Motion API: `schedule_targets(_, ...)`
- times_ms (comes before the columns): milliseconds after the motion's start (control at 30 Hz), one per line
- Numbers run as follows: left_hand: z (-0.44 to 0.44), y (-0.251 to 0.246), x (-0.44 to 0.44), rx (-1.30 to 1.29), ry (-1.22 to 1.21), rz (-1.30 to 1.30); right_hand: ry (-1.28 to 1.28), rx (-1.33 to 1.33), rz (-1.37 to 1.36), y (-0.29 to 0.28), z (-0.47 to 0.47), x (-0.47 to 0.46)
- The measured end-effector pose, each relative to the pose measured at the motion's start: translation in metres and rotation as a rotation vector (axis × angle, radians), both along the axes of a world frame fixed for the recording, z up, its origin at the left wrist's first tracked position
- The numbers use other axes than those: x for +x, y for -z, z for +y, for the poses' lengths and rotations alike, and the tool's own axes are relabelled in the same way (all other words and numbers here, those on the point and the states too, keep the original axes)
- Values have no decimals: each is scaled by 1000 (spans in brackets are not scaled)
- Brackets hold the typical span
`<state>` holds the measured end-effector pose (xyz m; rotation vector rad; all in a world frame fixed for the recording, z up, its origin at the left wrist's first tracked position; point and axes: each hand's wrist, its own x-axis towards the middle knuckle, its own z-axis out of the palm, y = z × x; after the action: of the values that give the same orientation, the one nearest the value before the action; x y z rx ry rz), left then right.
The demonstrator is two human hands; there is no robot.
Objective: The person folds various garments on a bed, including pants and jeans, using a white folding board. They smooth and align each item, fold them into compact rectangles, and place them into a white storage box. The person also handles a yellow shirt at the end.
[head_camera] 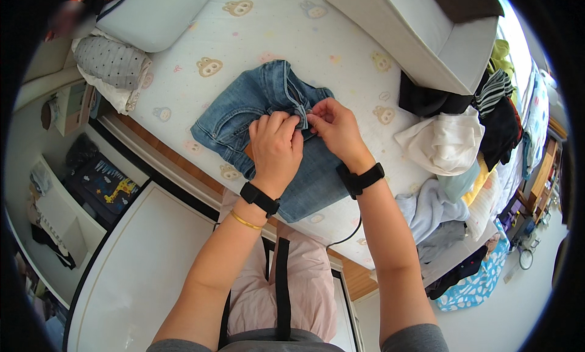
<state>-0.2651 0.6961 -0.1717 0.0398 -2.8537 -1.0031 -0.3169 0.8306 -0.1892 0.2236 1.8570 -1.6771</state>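
A pair of blue denim jeans (247,96) lies on a bed with a patterned white sheet (274,27). Its waistband points away from me, and the zipper fly shows open at the upper part. My left hand (276,146) grips the denim at the lower end of the fly, fingers bent over the cloth. At the right edge of that fly, my right hand (333,125) pinches the waistband between thumb and forefinger. Both hands nearly meet there. The fingertips partly hide what they pinch. Each wrist wears a black strap.
An open pale fabric storage box (411,41) stands at the upper right. Below it lie piled clothes, among them a white garment (448,139) and a grey one (432,210). A pillow (157,13) and a folded dotted cloth (112,61) are at the upper left. A dark cable (349,237) hangs near my right forearm.
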Motion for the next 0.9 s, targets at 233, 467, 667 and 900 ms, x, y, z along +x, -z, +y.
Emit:
schedule_targets(233,9,3,1,199,-21,-115,135,-18,2,-5,-10,3)
schedule_targets(467,7,-1,-6,671,-344,-253,234,-199,-113,-11,-7,16)
schedule_targets(667,4,-15,-5,444,-166,-246,168,-25,-70,-18,-8,14)
schedule_targets(900,-32,-43,-14,615,-360,-155,-16,125,639,-39,-32,-24)
